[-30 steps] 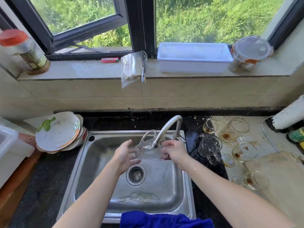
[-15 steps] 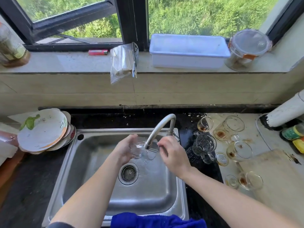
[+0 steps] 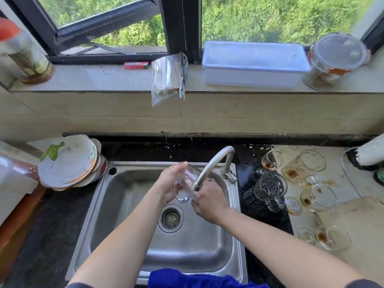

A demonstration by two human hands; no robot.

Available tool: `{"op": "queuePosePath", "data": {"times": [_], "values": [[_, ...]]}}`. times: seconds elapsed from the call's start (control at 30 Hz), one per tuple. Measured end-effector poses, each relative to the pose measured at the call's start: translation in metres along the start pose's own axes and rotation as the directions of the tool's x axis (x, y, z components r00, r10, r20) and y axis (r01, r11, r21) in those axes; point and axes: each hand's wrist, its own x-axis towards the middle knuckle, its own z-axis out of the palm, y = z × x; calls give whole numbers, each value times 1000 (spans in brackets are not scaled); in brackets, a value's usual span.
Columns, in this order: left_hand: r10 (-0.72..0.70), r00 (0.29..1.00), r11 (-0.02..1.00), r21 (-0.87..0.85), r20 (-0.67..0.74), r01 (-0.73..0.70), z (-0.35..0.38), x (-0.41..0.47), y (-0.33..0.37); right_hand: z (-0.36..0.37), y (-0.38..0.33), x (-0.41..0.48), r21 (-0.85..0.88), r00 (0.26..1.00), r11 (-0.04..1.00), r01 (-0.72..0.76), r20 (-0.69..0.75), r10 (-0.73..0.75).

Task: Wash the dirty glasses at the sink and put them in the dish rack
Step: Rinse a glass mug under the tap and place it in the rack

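Observation:
Over the steel sink (image 3: 128, 206) I hold a clear glass (image 3: 185, 183) on its side under the curved faucet (image 3: 214, 163). My left hand (image 3: 169, 183) wraps the glass from the left. My right hand (image 3: 209, 199) presses on the glass's lower right end, with its fingers partly hidden behind the spout. Several dirty glasses with brown residue (image 3: 301, 167) lie on the counter to the right of the sink. A clear patterned mug (image 3: 270, 187) stands beside the faucet base. No dish rack is clearly in view.
A stack of dirty plates (image 3: 68, 163) leans at the sink's left corner. The drain strainer (image 3: 170, 218) sits mid-basin. A blue cloth (image 3: 187, 279) hangs on the front rim. A white tub (image 3: 253, 63), a lidded jar (image 3: 336, 59) and a chopstick bag (image 3: 166, 77) stand on the sill.
The glass has turned from level to tilted on its side under the spout. My left hand has shifted up onto it and my right hand has dropped to its lower end.

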Motion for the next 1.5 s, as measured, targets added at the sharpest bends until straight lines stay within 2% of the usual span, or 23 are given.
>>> {"op": "queuePosePath", "data": {"times": [0.07,0.17,0.3,0.37,0.47,0.53,0.6,0.67,0.77,0.83,0.87,1.0,1.03,1.1,1.17,1.2,1.23,1.27,1.33,1.37,1.43,1.47,1.5], "values": [[13,999,1000,-11,-32,-13,-2,1,2,1,-2,-5,14,998,999,53,-42,-52],[24,997,999,-39,-73,-27,-17,5,-2,3,5,-20,3,975,978,211,-76,-210],[-44,997,998,-43,-59,41,2,3,-13,1,-6,-4,-3,985,999,32,-170,-32],[-36,993,997,-66,-114,29,0,6,-10,3,-4,-7,37,980,996,87,-182,-79],[-45,980,995,-92,-192,28,-9,9,-13,-2,8,-18,95,987,983,160,-47,-156],[-91,984,994,-78,-153,80,2,6,-21,-3,5,-9,57,999,997,45,-2,-45],[-135,983,990,-68,-122,127,10,4,-25,3,-1,-7,132,999,990,-48,32,44],[-121,984,991,-72,-127,113,2,8,-24,3,2,-17,225,1000,974,28,-16,-25],[-124,978,992,-38,-167,119,-12,8,-24,7,14,-29,212,983,962,173,-106,-153],[-151,978,987,31,-141,157,-5,3,-26,4,7,-22,156,985,983,100,-152,-77],[-168,979,983,62,-115,175,0,0,-23,2,0,-18,158,992,987,37,-121,-18],[-248,969,968,33,12,247,-5,-4,-13,0,-5,-16,348,999,936,-49,39,38],[-220,974,975,-3,52,220,-9,-4,-13,-3,-6,-16,455,995,885,-101,61,82],[-141,988,987,-67,59,145,-11,-6,-19,-5,-12,-12,671,966,701,-240,91,243],[-102,995,991,-87,17,104,-9,-4,-29,-2,-16,-6,781,932,542,-311,140,333],[-90,995,992,-86,-37,87,-7,-4,-31,-3,-17,-7,790,934,526,-314,159,319],[-81,992,993,-91,-97,72,-6,-3,-33,-3,-16,-11,787,943,534,-308,177,283],[-84,984,992,-105,-156,68,-6,-1,-34,-4,-11,-18,756,952,586,-291,169,255],[-110,961,989,-125,-254,80,-7,1,-34,-6,6,-37,633,960,735,-243,50,274],[-124,949,987,-132,-289,89,-9,1,-34,-9,17,-47,591,943,771,-238,-50,329],[-157,937,981,-155,-312,113,-11,2,-34,-10,41,-54,549,843,781,-298,-233,485],[-180,937,976,-170,-298,133,-12,2,-34,-8,51,-51,516,802,775,-365,-248,543],[-194,938,974,-169,-286,150,-12,3,-34,-6,56,-46,462,798,767,-445,-184,574]]}}
